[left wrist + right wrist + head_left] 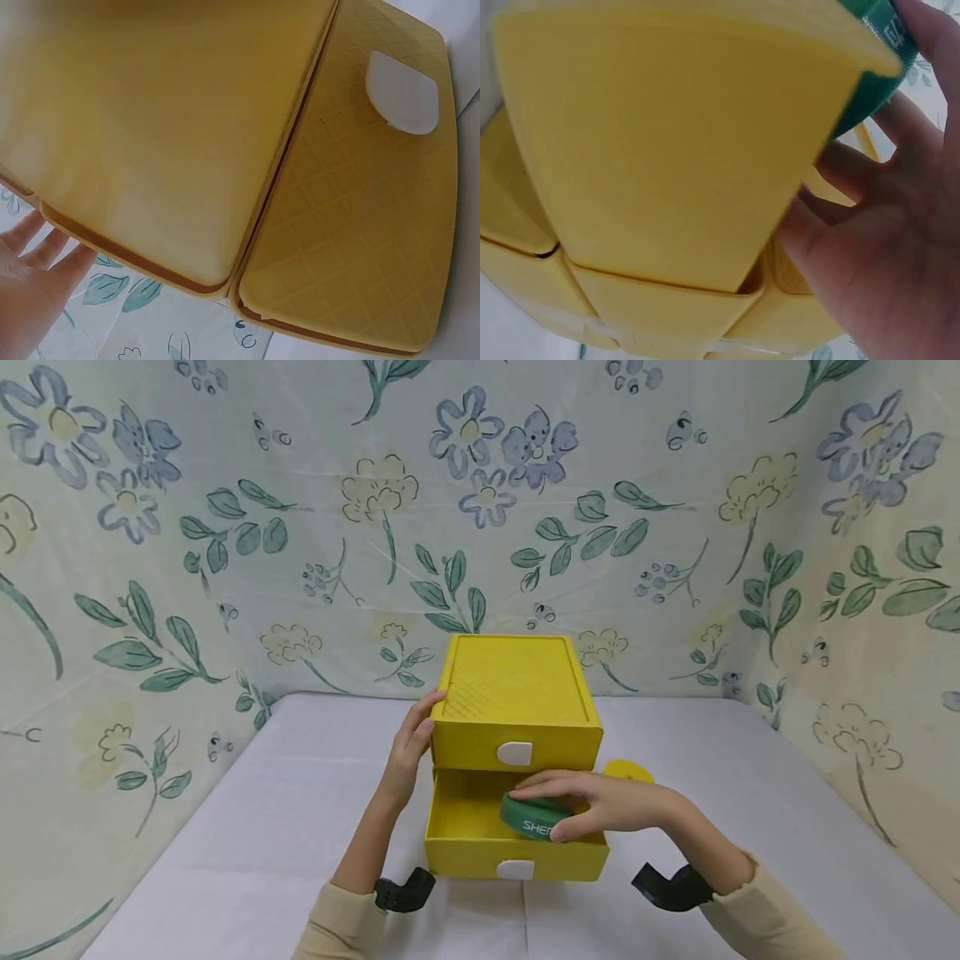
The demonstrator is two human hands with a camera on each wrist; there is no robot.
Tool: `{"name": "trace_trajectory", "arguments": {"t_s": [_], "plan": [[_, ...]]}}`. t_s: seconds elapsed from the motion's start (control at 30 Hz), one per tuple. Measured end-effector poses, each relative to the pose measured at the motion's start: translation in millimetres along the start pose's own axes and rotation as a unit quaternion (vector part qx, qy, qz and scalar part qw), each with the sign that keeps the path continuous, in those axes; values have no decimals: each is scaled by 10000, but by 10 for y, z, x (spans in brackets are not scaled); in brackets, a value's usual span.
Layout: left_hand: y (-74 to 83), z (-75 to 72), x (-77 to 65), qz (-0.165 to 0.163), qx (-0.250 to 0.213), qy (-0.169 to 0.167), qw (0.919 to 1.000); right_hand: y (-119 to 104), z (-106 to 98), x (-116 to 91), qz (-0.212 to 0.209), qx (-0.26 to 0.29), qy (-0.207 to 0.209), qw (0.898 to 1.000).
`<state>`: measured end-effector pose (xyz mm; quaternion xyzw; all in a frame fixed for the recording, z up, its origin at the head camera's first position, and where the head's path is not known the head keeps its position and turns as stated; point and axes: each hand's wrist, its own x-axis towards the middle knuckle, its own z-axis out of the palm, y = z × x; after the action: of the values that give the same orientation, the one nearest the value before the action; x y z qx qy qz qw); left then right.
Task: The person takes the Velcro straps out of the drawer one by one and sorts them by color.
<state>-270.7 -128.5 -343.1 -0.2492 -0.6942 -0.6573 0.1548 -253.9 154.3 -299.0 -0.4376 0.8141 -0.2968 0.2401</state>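
Note:
A yellow two-drawer box stands on the table, its upper drawer closed and its lower drawer pulled out. My left hand rests against the left side of the box near the top, fingers extended along its edge. With my right hand I hold a round green thing with white lettering over the lower drawer, thumb at its front and fingers across its top. In the right wrist view the green thing shows past the drawer's corner, partly hidden by it.
Behind my right wrist, a yellow round thing lies to the right of the box. Both drawers carry white pull tabs. A pale cloth covers the table; a flowered curtain hangs around the back and sides.

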Motion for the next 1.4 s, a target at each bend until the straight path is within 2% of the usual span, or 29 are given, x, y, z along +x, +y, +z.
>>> {"name": "trace_trajectory", "arguments": {"t_s": [0.17,0.33,0.47,0.67,1.0,1.2,1.4], "plan": [[5,2,0,-48,38,29,10000,-72,5,-143,-113,-375,418,9984],[-2,5,-2,-51,23,23,10000,-130,65,-289,-118,-803,921,9924],[-7,7,-5,-22,19,11,10000,-155,130,-377,-153,-851,1223,9887],[-11,7,-4,9,-2,-7,10000,-170,207,-488,31,-1115,1564,9814],[-8,7,-9,-10,14,-21,10000,-113,306,-643,64,-2077,2226,9525],[-12,5,-11,-23,23,-6,10000,-52,348,-702,-61,-2377,2718,9325],[-23,9,-7,-57,60,8,10000,28,391,-770,52,-2399,3114,9195]]}}
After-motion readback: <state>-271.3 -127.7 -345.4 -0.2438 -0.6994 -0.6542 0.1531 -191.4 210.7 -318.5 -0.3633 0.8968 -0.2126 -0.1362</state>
